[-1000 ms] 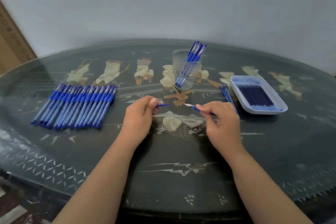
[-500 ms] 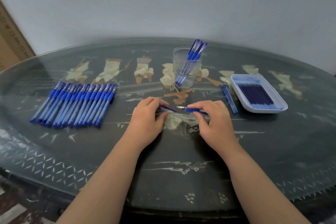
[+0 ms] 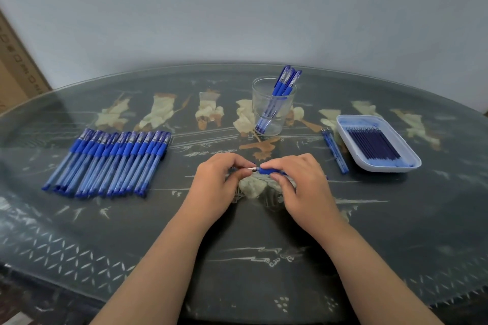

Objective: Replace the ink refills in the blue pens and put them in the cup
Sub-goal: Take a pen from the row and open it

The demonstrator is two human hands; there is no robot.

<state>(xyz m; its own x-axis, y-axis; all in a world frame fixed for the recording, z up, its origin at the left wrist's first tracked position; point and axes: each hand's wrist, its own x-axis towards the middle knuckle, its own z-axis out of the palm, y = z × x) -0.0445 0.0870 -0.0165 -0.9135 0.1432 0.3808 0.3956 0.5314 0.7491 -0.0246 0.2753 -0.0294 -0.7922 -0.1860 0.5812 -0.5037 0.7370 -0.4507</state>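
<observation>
My right hand (image 3: 298, 179) grips a blue pen (image 3: 265, 171) by its rubber grip, low over the table's middle. My left hand (image 3: 220, 182) pinches the pen cap (image 3: 250, 166) right at the pen's tip; most of the cap is hidden by my fingers. A clear glass cup (image 3: 273, 105) stands behind my hands with three blue pens leaning in it. A row of several capped blue pens (image 3: 111, 161) lies at the left. A white tray (image 3: 343, 126) at the right holds several dark blue refills (image 3: 375, 145).
Loose blue refills (image 3: 335, 152) lie on the glass between the cup and the tray. The dark oval table (image 3: 250, 258) has a glass top and inlaid figures. A cardboard box (image 3: 15, 68) stands at the far left by the wall.
My hands have come together and dropped toward the table. The cap in my left hand now meets the tip of the pen held in my right hand.
</observation>
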